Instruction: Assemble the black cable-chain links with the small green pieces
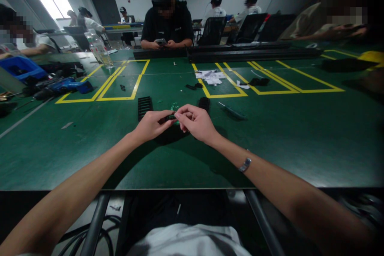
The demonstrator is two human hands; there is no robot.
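Note:
Above the middle of the green table, my left hand [152,124] pinches a small black part with green on it [171,117] between thumb and fingers. My right hand [196,123] meets it there, its thumb and forefinger pressed together at the part's right end. Whatever sits in that right pinch is too small to make out. Shiny small green pieces [174,106] lie just beyond the fingertips. A black slotted holder [145,107] rests beyond my left hand. Behind my right hand is another black block [204,103], partly hidden by it.
A slim translucent tool [232,111] lies to the right. Further back are white paper scraps [210,76], a plastic bottle [100,52] and long black bars [240,53]. A blue power tool [66,87] and blue bin [22,68] stand left. Across the table sits a person [166,20] with a phone.

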